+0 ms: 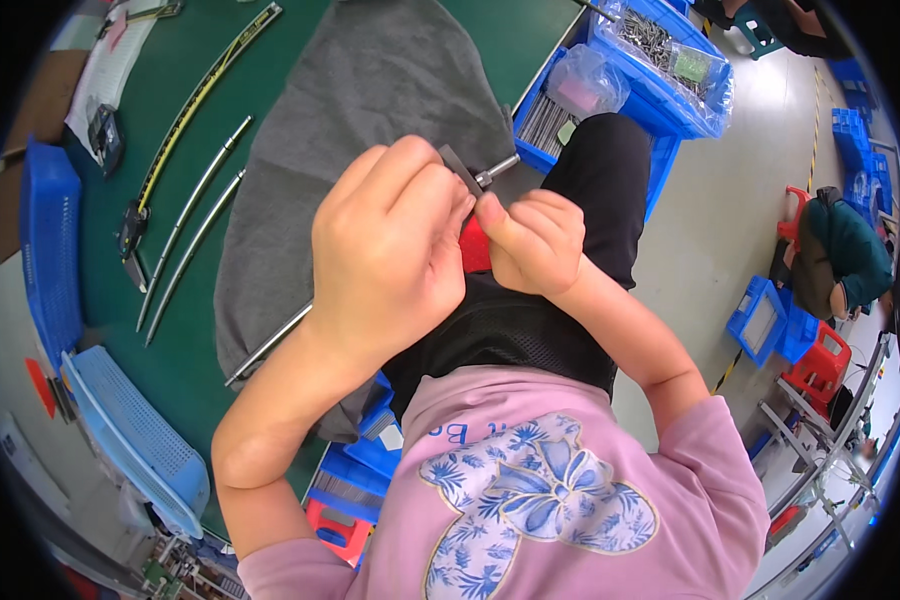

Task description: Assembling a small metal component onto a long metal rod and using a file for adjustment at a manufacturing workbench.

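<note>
My left hand (pixel 390 250) is closed on a slim metal rod (pixel 270 346). The rod's lower end shows beside my left wrist, and what looks like its narrower stepped tip (pixel 500 170) shows beyond my fingers; the middle is hidden. My right hand (pixel 538 240) is closed, its thumb pressed by a dark grey flat strip (pixel 459 168) that lies across the rod near the tip. Both hands nearly meet above a grey cloth (pixel 370 90) spread over the table edge. Left of the cloth lie two similar metal rods (pixel 192 220) and a long caliper (pixel 183 123).
Blue bins (pixel 660 90) at the upper right hold small metal parts, flat strips and plastic bags. Blue baskets (pixel 140 435) line the left of the green table (pixel 110 290). Something red (pixel 475 247) shows between my hands. Another person (pixel 845 250) is bent over at far right, near red stools.
</note>
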`<state>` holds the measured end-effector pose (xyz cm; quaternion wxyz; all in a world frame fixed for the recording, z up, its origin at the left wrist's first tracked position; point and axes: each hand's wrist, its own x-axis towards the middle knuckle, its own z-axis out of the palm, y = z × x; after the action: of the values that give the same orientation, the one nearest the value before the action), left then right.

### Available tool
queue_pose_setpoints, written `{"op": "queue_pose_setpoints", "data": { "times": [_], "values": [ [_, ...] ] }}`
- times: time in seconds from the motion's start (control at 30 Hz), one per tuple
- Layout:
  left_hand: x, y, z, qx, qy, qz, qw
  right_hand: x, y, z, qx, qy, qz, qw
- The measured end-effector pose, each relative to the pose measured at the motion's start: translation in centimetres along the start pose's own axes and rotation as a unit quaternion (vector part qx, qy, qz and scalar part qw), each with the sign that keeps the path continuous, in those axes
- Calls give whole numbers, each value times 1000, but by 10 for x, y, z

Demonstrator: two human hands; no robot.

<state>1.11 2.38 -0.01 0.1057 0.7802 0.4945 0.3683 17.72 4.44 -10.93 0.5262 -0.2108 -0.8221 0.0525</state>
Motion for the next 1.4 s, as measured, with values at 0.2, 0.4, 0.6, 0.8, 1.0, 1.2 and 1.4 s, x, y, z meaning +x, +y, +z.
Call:
{"op": "queue_pose_setpoints", "data": {
  "times": [0.2,0.4,0.6,0.8,1.0,1.2,1.4],
  "values": [
    [-2,2,2,8,14,-5,1000,1,-17,-31,50,57,95,993],
    [-4,2,-3,15,6,-6,1000,4,-40,-40,160,-1,246,956],
    [-4,0,-7,23,-15,-14,1000,3,-50,-43,165,14,326,931],
    [-4,1,-4,-10,0,-45,999,17,-49,-43,167,15,271,948],
    [-4,1,-2,-6,15,-39,999,21,-55,-46,190,-9,297,936],
    [-4,2,0,-7,27,-52,998,28,-55,-49,135,-36,295,945],
    [-2,-1,0,-14,19,-2,1000,49,-52,-50,12,-101,252,962]
  ]
}}
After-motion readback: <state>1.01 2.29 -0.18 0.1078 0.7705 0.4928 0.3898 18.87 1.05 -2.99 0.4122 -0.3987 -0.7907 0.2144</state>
